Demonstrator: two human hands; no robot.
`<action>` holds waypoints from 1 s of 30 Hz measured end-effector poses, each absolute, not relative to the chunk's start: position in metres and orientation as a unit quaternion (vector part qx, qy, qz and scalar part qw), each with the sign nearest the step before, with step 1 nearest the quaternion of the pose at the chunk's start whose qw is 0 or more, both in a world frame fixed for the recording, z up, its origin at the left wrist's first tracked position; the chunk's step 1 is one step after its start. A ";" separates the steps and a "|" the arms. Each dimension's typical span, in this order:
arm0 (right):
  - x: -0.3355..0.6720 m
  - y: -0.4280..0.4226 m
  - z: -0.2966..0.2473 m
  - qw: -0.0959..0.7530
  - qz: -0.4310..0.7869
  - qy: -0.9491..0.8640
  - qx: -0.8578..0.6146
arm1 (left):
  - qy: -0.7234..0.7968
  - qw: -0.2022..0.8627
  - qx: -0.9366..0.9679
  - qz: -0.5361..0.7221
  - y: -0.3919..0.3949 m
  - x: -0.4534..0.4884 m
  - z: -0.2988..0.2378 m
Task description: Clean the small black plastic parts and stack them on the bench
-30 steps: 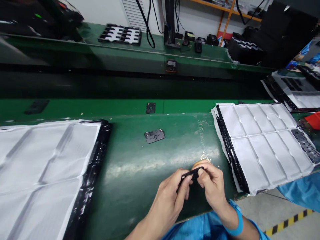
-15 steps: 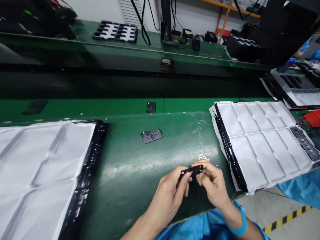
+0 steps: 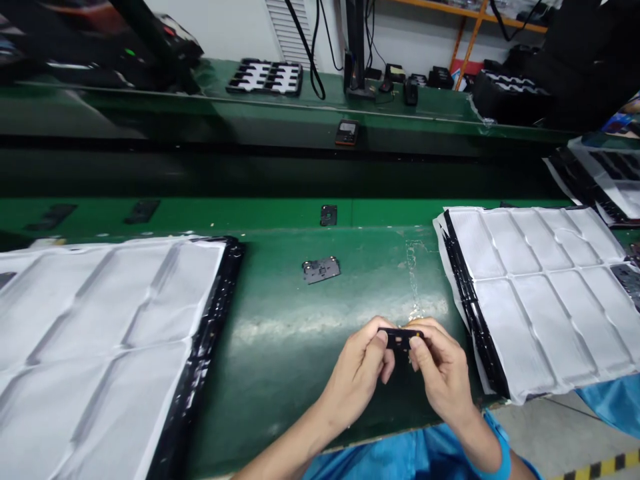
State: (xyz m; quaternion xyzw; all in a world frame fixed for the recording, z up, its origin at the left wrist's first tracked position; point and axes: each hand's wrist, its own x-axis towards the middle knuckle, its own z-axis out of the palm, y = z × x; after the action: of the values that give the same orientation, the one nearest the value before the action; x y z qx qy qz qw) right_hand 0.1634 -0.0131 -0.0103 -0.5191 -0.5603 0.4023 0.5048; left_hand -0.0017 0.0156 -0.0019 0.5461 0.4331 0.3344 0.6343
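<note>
A small black plastic part (image 3: 400, 339) is held level above the near edge of the green table. My left hand (image 3: 364, 363) pinches its left end between thumb and fingers. On the other end, my right hand (image 3: 443, 367) has its thumb pressed against the near face and its fingers behind. Both hands are closed, and the part's far side is hidden by them. Farther up the table lies a dark grey plastic plate (image 3: 321, 269), apart from both hands. Beyond it, a smaller black part (image 3: 329, 215) rests on the brighter green strip.
To the left sits a stack of black trays under a white sheet (image 3: 120, 313); a similar sheet-covered stack (image 3: 540, 300) stands to the right. Two dark parts lie on the green strip at the far left. A small device with a screen (image 3: 347, 132) stands at the back ledge.
The black part has turned from a slant to nearly level, and my right thumb now presses on its near face. The view has swung left, so everything appears shifted right.
</note>
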 end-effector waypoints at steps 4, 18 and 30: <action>0.162 -0.016 -0.014 0.520 0.416 -0.539 -0.516 | 0.423 0.621 0.555 0.357 0.016 0.002 -0.006; 0.160 -0.018 -0.018 0.525 0.414 -0.516 -0.535 | 0.406 0.646 0.546 0.345 0.020 -0.002 -0.001; 0.159 -0.019 -0.018 0.520 0.355 -0.572 -0.526 | 0.418 0.640 0.522 0.377 0.018 0.005 -0.008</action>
State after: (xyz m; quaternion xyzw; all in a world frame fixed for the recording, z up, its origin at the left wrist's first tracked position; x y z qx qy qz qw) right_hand 0.1594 -0.0191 -0.0179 -0.5261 -0.5716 0.3553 0.5199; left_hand 0.0054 0.0183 -0.0079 0.5219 0.4183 0.3774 0.6405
